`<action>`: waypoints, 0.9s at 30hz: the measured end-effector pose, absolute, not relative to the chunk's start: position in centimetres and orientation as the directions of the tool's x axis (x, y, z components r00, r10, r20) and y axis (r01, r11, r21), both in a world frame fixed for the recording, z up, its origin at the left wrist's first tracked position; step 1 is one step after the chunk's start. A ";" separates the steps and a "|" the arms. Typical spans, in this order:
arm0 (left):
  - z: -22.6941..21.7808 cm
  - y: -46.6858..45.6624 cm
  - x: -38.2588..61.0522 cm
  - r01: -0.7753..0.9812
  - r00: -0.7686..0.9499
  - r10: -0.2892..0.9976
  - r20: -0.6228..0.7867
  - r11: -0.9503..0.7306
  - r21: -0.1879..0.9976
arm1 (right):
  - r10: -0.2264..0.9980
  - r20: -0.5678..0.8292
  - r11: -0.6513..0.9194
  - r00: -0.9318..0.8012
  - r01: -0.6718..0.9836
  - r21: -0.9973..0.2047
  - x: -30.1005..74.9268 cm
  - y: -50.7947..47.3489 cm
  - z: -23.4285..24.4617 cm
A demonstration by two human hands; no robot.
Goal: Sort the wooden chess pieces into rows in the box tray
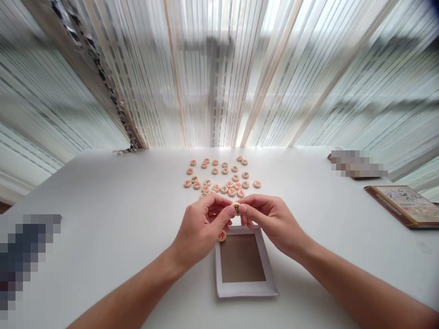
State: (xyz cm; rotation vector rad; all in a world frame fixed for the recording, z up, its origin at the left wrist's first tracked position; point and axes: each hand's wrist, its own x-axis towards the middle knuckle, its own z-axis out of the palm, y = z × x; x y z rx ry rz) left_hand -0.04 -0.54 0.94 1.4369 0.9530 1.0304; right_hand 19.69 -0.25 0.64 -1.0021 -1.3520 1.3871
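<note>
Between the fingertips of my left hand [202, 224] and my right hand [274, 221] is a round wooden Chinese chess piece [237, 209] with a black character facing me. Both hands pinch it by its edges, just above the far side of a shallow white box tray [247, 289] with a brown bottom. A chess piece with a red character [222, 236] lies at the tray's far left corner, partly covered by my left hand. Past my hands, several more pieces with red or black characters, such as a red one [216, 188], lie face up on the table; my fingers hide some.
The white table [113, 237] reaches back to a striped curtain [212, 82]. At the right lies a flat box with a printed picture [404, 205], and behind it a blurred-out item [358, 164]. Another blurred dark item [24, 256] is at the left edge.
</note>
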 end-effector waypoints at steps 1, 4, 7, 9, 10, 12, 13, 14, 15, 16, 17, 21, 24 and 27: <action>1.0 -0.7 -0.1 0.006 0.311 0.947 0.079 -0.085 0.996 | 0.970 0.053 0.039 -0.237 -0.064 -0.997 19.7 -0.5 0.7; 1.3 -0.9 -0.1 -0.042 0.309 0.950 0.047 -0.036 0.998 | 0.972 0.081 0.072 -0.223 -0.046 -0.996 19.8 -0.9 0.9; 1.4 -1.0 0.1 -0.073 0.294 0.956 0.018 0.004 0.997 | 0.969 0.127 0.119 -0.214 -0.052 -0.992 19.8 -1.2 0.9; 1.3 -1.0 0.2 -0.079 0.280 0.960 0.014 0.009 0.997 | 0.964 0.164 0.161 -0.210 -0.035 -0.986 19.7 -1.2 1.0; 1.3 -1.0 0.2 -0.080 0.272 0.962 0.017 0.005 0.997 | 0.961 0.187 0.187 -0.205 -0.017 -0.982 19.7 -1.2 1.0; 1.2 -0.9 0.2 -0.084 0.255 0.966 0.033 -0.012 0.996 | 0.954 0.232 0.242 -0.191 0.026 -0.970 19.8 -1.2 1.0; 1.2 -0.9 0.2 -0.087 0.248 0.968 0.043 -0.022 0.996 | 0.951 0.251 0.262 -0.181 0.042 -0.964 19.8 -1.2 1.0; 1.1 -0.9 0.2 -0.092 0.241 0.969 0.053 -0.032 0.995 | 0.950 0.260 0.273 -0.172 0.052 -0.961 19.9 -1.2 1.0; 1.1 -0.9 0.1 -0.101 0.235 0.970 0.064 -0.041 0.994 | 0.951 0.260 0.272 -0.165 0.054 -0.961 19.9 -1.3 0.9; 1.0 -0.9 0.1 -0.115 0.232 0.970 0.075 -0.049 0.992 | 0.955 0.252 0.262 -0.160 0.048 -0.964 19.9 -1.3 0.9; 1.0 -0.9 0.1 -0.128 0.230 0.970 0.084 -0.055 0.990 | 0.958 0.238 0.246 -0.159 0.036 -0.968 19.9 -1.3 0.8; 1.0 -0.8 0.0 -0.123 0.214 0.971 0.102 -0.077 0.989 | 0.966 0.197 0.199 -0.168 -0.006 -0.980 19.9 -1.5 0.7; 1.1 -0.9 0.1 -0.080 0.202 0.972 0.119 -0.105 0.991 | 0.971 0.174 0.172 -0.165 -0.022 -0.985 19.8 -1.5 0.8; 1.1 -0.9 0.1 -0.089 0.209 0.967 0.144 -0.127 0.988 | 0.973 0.125 0.117 -0.194 -0.053 -0.992 19.8 -1.4 0.9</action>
